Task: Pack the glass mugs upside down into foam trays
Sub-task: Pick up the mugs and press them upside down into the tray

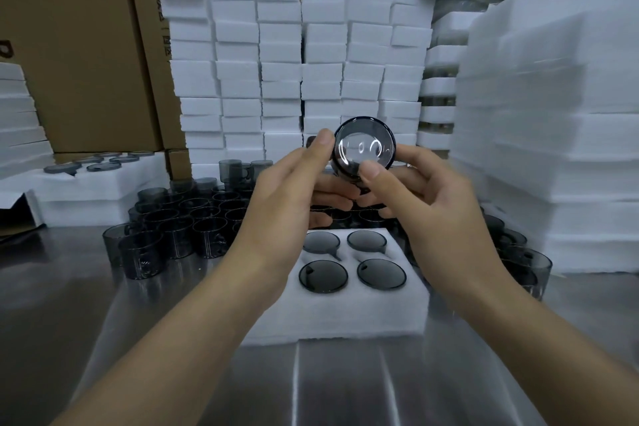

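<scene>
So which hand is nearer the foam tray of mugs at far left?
Left: left hand grips the mug right of that tray; right hand grips it farther right.

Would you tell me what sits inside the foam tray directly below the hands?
Four dark glass mugs sit base-up in the foam tray. The left forearm covers its left side, so any pocket there is hidden.

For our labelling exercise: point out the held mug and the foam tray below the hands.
held mug (pixel 364 148): head view, on its round end facing the camera.
foam tray (pixel 332 316): head view, on the bare white foam near its front edge.
</scene>
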{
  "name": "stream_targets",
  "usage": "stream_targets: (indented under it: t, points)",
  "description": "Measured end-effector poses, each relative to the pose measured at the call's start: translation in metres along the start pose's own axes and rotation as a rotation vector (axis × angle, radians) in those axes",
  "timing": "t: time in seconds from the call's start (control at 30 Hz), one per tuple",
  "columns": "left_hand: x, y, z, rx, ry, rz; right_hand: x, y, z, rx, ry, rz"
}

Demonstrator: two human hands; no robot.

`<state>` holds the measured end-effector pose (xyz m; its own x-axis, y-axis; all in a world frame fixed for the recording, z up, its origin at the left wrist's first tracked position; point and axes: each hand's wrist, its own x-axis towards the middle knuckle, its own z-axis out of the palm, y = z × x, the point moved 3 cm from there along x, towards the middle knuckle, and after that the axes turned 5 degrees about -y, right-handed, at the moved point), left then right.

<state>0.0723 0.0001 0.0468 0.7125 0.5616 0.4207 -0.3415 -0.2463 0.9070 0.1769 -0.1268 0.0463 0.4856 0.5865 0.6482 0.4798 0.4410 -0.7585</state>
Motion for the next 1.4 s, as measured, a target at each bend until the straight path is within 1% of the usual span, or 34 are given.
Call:
stream_targets:
  t: [0.1,0.2,0.6,0.77,0.9,0.97,1.03,1.13,1.2,1.27,1.33,1.4]
  points:
    - [0.001,-0.001,-0.002,-0.006,0.048,0.003,0.001,0.004,0.0,-0.031,-0.027,0.017]
    - [0.001,-0.001,-0.002,-0.006,0.06,0.0,0.001,0.007,-0.001,-0.034,-0.02,0.013]
    - [0.001,-0.002,-0.002,0.028,0.01,-0.04,0.004,0.008,-0.005,-0.06,0.036,-0.002]
    - [0.0,-0.001,0.0,0.03,-0.017,0.011,0.004,0.008,-0.005,-0.055,0.031,-0.02]
    - [-0.002,-0.001,0.002,0.006,0.043,0.056,0.002,0.008,-0.004,-0.032,0.056,-0.056]
    - [-0.004,-0.001,0.003,0.015,0.066,0.052,0.0,0.006,-0.005,-0.079,0.094,-0.121]
    - [-0.004,-0.001,0.004,0.044,0.062,0.048,-0.001,0.004,-0.007,-0.184,0.112,-0.19]
    - [-0.004,-0.001,0.004,0.005,0.024,0.015,-0.001,0.005,-0.009,-0.371,0.104,-0.293]
    - [-0.005,-0.001,0.005,-0.005,-0.006,0.011,0.0,0.006,-0.01,-0.421,0.093,-0.346]
    - [-0.005,-0.002,0.005,0.002,-0.001,0.03,0.0,0.007,-0.009,-0.465,0.066,-0.397]
    - [-0.004,-0.004,0.004,-0.022,0.014,0.04,0.0,0.009,-0.008,-0.524,0.039,-0.43]
    - [-0.004,-0.006,0.004,-0.07,-0.01,0.005,0.001,0.012,-0.008,-0.527,0.031,-0.398]
